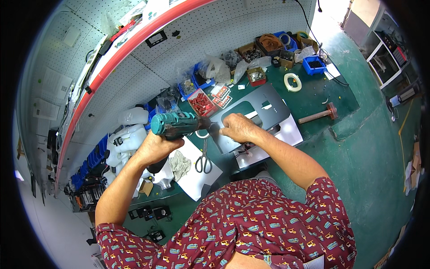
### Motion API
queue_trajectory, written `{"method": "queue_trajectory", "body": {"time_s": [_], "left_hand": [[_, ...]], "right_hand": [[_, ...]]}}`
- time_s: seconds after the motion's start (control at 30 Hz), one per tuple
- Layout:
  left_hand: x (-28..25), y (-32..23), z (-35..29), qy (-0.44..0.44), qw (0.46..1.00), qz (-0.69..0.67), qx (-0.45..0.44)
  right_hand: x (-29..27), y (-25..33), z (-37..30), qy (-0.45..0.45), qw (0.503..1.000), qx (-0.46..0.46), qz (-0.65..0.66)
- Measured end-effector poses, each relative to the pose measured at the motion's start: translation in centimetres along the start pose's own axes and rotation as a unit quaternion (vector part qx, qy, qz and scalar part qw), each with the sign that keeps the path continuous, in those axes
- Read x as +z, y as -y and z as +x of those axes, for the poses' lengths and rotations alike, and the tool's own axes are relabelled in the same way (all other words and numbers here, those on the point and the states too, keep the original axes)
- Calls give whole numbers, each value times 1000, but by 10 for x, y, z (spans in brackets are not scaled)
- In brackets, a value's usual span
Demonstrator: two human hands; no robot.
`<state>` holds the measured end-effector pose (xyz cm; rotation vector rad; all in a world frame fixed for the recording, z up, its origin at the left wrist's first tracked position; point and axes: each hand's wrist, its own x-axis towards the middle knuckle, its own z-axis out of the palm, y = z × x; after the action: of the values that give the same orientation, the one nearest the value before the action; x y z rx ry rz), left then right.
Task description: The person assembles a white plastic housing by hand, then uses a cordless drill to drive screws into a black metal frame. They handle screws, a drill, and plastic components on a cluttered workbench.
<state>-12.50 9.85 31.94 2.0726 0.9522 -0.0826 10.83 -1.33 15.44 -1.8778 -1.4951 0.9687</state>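
Cordless drill (179,124), teal and dark: just left of the grey panel (260,95), your landmark for this entry. Nose points right, toward the panel's left end; long axis nearly level across your view, handle hanging below in your grip.

Grey panel: flat, smooth, matt, metal-looking; long axis slanting from lower left to upper right. Large elongated opening at its middle, small squarish cutout toward its right end.

Left hand (157,148): yours, closed around the drill handle, left of the panel.

Right hand (238,128): yours, over the panel's left part, fingers bent and bunched together; you cannot tell from this view whether they pinch anything small.

Scissors (204,162): dark, loop-handled, below the panel's left end, handles toward you.

Rumpled cloth (180,165): pale grey, soft, creased, farther left of the panel than the scissors.

Parts bin (202,103): filled with small red pieces, above left of the panel.

Tape roll (293,82): cream-white ring, above right of the panel.

Hammer (319,114): wooden handle, blocky reddish-brown head, right of the panel.
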Motion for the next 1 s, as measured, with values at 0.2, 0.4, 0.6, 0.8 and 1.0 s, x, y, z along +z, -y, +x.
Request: {"method": "queue_trajectory", "body": {"time_s": [0.2, 0.4, 0.6, 0.8, 1.0], "left_hand": [[-14, -18, 14, 40, 990, 98, 95], [-27, -34, 44, 103, 967, 222, 72], [-29, -37, 45, 95, 967, 232, 42], [-25, -29, 33, 74, 974, 204, 67], [-21, -11, 18, 40, 993, 87, 72]], "right_hand": [[0, -1, 0, 2, 1000, -9, -4], [2, -4, 1, 23, 999, -13, 41], [6, -14, 8, 15, 998, -31, 52], [5, -19, 11, 20, 995, -13, 95], [3, -18, 12, 32, 995, -8, 92]]}}
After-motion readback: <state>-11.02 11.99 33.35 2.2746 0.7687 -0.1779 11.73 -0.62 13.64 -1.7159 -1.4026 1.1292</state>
